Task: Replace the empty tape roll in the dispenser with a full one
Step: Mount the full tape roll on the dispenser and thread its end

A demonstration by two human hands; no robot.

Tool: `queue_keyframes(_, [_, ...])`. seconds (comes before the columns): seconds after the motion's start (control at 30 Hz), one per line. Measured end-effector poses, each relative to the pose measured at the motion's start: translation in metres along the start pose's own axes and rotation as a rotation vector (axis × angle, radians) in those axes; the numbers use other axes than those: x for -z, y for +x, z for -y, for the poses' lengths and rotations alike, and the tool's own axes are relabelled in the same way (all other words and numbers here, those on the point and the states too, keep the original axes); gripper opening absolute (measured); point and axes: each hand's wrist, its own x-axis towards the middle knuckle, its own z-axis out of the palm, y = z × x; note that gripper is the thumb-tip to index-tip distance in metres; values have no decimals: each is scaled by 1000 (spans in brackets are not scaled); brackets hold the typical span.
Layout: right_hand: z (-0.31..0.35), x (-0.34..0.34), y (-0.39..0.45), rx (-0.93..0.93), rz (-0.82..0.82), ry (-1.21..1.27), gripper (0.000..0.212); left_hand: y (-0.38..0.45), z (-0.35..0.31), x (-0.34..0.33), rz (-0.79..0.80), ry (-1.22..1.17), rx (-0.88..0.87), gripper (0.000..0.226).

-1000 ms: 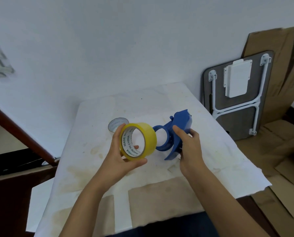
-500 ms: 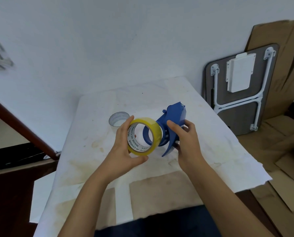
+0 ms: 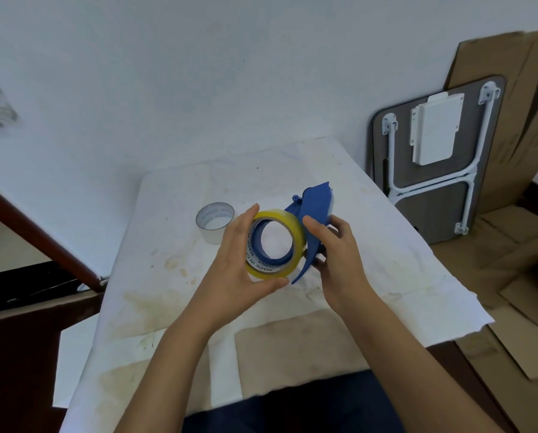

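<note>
Left hand (image 3: 235, 264): fingers curled around the yellow full tape roll (image 3: 294, 245), seated over the blue plastic dispenser's (image 3: 317, 207) hub.
Right hand (image 3: 339, 257): fingers closed on dispenser.

A plain back room or storeroom, by the look of it: bare white wall (image 3: 199, 73), a surface (image 3: 371, 245) covered with stained white paper, a folded table (image 3: 433, 189) leaning on the wall, flattened cardboard (image 3: 518, 292) lying on the floor beside it
</note>
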Motion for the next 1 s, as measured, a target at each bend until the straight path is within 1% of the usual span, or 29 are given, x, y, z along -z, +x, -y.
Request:
queue_keyframes(0.1, [-3, 0, -1, 16, 34, -28, 49, 1, 1, -2, 27, 63, -19, 110])
queue_keyframes(0.2, [-5, 2, -1, -7, 63, -17, 48, 2, 2, -3, 43, 89, -9, 114])
queue_keyframes(0.3, [-4, 1, -1, -25, 103, -31, 45, 5, 2, -2, 59, 73, 26, 116])
queue_keyframes(0.4, [-4, 1, 1, -35, 106, -34, 45, 4, 1, -1, 87, 33, 69, 114])
queue_keyframes(0.47, [-5, 3, 1, -50, 106, -25, 45, 2, -2, 0, 99, -61, 112, 106])
queue_keyframes(0.53, [-6, 7, 2, -58, 129, -3, 46, 2, -5, 4, 61, -212, 210, 92])
queue_keyframes(0.6, [-5, 12, 2, -66, 175, 68, 42, 1, -3, 9, 14, -364, 324, 77])
queue_keyframes(0.67, [-4, 15, 1, -87, 232, 170, 34, 0, 0, 13, 66, -502, 394, 63])
queue_keyframes(0.73, [-4, 17, 1, -111, 312, 231, 34, -2, -1, 13, 161, -643, 409, 49])
queue_keyframes(0.77, [-5, 18, 1, -124, 356, 247, 34, -4, -3, 12, 185, -717, 403, 43])
queue_keyframes(0.83, [-6, 18, 0, -153, 440, 255, 38, -6, -7, 10, 185, -872, 374, 31])
queue_keyframes(0.87, [-6, 18, 0, -164, 477, 259, 44, -7, -8, 9, 185, -927, 356, 25])
queue_keyframes(0.93, [-7, 17, 0, -172, 518, 265, 58, -7, -10, 9, 197, -951, 323, 19])
queue_keyframes(1.0, [-5, 15, 1, -155, 527, 245, 60, -6, -11, 7, 193, -905, 304, 19])
